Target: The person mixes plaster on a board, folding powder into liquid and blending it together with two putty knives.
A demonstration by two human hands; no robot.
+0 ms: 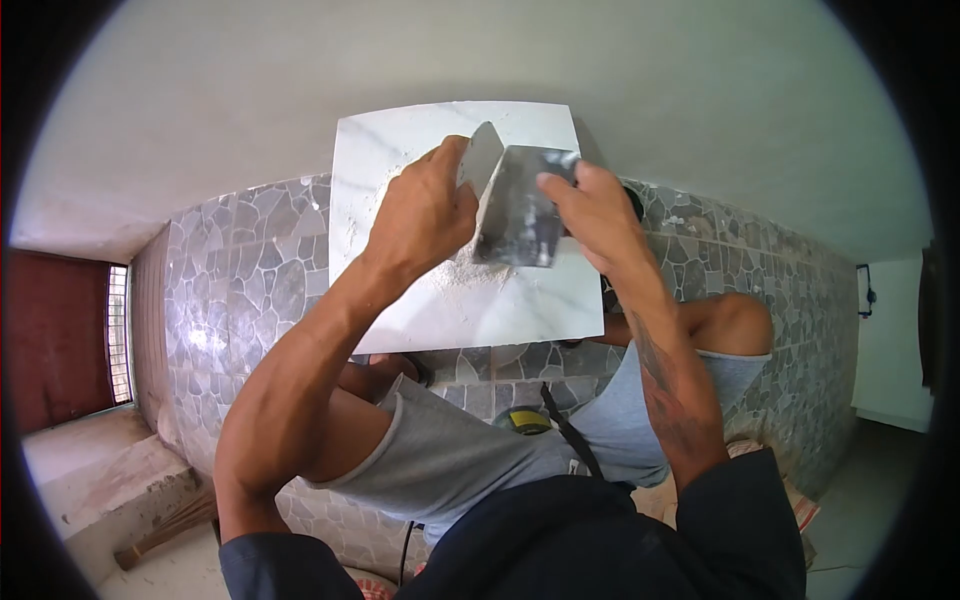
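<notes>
My left hand [425, 205] is closed around a trowel whose thin grey metal blade [484, 152] shows past my fingers; its handle is hidden. My right hand [595, 210] grips the edge of a dark, rectangular flat plate [522, 210] with pale smears, thumb on its face. The blade and the plate meet or nearly meet at the plate's left edge; I cannot tell whether they touch. Below both lies a white, grey-veined tile [375, 310]. Pale, crumbly material [470, 278] is scattered on the tile under the tools.
A plain wall [480, 50] rises behind the tile. The floor [270, 240] has a grey stone pattern. A tape measure [523, 420] with a yellow band is between my legs. At left are a dark red panel [62, 335], a ledge [110, 490] and a straw broom [165, 528].
</notes>
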